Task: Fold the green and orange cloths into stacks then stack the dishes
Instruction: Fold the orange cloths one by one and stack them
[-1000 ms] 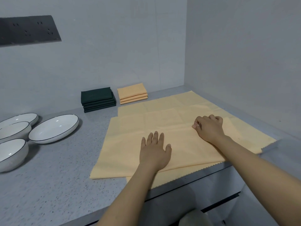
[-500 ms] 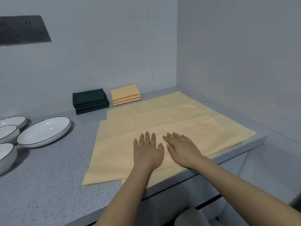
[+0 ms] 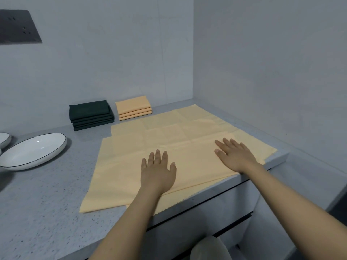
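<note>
Two grey walls (image 3: 262, 53) meet in a corner behind a grey speckled surface (image 3: 41, 212), and a dark socket panel (image 3: 16, 27) sits high on the left wall. Largest on the surface is an orange cloth (image 3: 187, 147), folded over once so its long axis runs from the near left to the far right along the front edge; its fold faces away from the person and its pinked edges lie at the front lip, one corner near the right end of the surface. Below the lip a drawer front (image 3: 197, 222) shows dark seams. Left of the cloth stands a white shallow bowl (image 3: 32, 151) with a dark rim, with part of another dish (image 3: 3, 138) at the frame's edge. At the back, a stack of folded green cloths (image 3: 91, 115) lies just beside a stack of folded orange cloths (image 3: 133, 107). Left hand (image 3: 158, 171) lies flat on the cloth, grip wide, fingers straight. Right hand (image 3: 236, 156) lies flat too, well apart to the right, grip wide, fingers pointing far-left
</note>
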The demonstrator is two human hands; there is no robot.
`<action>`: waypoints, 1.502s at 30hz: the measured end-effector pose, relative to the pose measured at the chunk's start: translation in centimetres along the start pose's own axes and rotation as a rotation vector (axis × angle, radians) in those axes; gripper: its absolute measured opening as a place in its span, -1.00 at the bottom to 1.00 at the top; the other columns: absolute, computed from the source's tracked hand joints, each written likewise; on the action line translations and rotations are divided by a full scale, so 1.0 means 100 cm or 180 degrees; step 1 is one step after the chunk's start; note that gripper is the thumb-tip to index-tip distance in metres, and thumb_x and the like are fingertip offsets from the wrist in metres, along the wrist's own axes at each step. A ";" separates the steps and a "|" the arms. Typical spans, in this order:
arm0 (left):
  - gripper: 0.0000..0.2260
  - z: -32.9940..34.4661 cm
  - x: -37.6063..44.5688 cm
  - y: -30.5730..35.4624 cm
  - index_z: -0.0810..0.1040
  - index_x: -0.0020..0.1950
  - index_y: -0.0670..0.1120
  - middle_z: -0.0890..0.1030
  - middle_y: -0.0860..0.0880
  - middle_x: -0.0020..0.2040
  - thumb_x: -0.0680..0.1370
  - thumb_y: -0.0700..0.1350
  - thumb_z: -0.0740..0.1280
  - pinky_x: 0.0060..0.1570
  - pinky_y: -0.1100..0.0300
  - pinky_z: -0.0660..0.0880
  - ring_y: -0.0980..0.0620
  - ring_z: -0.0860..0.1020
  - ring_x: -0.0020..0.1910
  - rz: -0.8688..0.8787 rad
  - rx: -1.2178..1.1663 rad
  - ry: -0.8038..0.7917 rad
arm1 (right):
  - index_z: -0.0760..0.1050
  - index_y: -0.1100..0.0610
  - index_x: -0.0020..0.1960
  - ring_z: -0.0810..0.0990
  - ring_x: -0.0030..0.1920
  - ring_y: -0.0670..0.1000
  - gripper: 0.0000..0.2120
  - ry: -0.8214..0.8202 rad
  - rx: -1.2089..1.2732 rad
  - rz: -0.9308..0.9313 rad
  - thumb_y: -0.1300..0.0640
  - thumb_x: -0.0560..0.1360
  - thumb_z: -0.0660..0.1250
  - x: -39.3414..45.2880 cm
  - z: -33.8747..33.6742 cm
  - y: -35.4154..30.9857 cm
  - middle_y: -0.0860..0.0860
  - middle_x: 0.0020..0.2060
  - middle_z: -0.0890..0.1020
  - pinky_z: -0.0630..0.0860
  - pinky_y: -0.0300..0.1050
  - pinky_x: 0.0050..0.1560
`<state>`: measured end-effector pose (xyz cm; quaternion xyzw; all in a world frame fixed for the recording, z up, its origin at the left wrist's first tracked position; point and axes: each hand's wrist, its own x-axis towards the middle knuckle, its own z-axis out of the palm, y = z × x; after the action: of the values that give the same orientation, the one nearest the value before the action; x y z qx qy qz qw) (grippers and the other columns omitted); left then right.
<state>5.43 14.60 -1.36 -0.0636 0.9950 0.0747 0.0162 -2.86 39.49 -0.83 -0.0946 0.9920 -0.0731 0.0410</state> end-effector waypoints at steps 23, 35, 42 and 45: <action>-0.47 -0.005 0.001 0.006 -0.15 0.57 0.01 -0.16 -0.02 0.57 0.63 0.14 -0.16 0.49 -0.03 -0.25 -0.01 -0.20 0.54 0.0007 -0.0050 0.0045 | -0.06 -0.06 0.55 -0.09 0.53 -0.04 -0.53 0.0123 0.0140 -0.0903 -0.05 0.65 -0.15 -0.001 0.017 -0.110 -0.03 0.54 -0.03 -0.17 -0.07 0.50; -0.44 -0.012 -0.028 -0.079 -0.16 0.55 0.18 -0.19 0.04 0.57 0.58 0.30 -0.18 0.49 -0.03 -0.24 -0.03 -0.22 0.54 -0.0332 0.0035 -0.0039 | -0.06 -0.08 0.55 -0.10 0.53 -0.06 -0.53 0.0058 0.0065 -0.0863 -0.04 0.65 -0.16 -0.004 0.019 -0.113 -0.06 0.54 -0.04 -0.17 -0.08 0.50; -0.42 -0.018 -0.042 -0.107 -0.15 0.55 0.19 -0.18 0.05 0.57 0.56 0.33 -0.16 0.49 -0.04 -0.25 -0.02 -0.22 0.54 -0.0506 -0.0025 -0.0030 | -0.07 -0.07 0.55 -0.11 0.53 -0.05 -0.53 0.0030 -0.0004 -0.0852 -0.05 0.65 -0.17 -0.005 0.017 -0.115 -0.05 0.54 -0.05 -0.17 -0.07 0.50; -0.42 -0.017 -0.042 -0.106 -0.14 0.55 0.19 -0.18 0.05 0.57 0.57 0.32 -0.14 0.48 -0.04 -0.26 -0.03 -0.22 0.54 -0.0500 -0.0077 -0.0030 | -0.09 -0.07 0.55 -0.12 0.53 -0.05 -0.53 -0.0012 -0.0019 -0.0834 -0.05 0.65 -0.18 -0.004 0.020 -0.115 -0.05 0.54 -0.06 -0.17 -0.07 0.50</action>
<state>10.89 4.47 -1.01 -0.1412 0.9859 0.0855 0.0259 -0.16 28.10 -0.97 -0.2237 0.9712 -0.0748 0.0326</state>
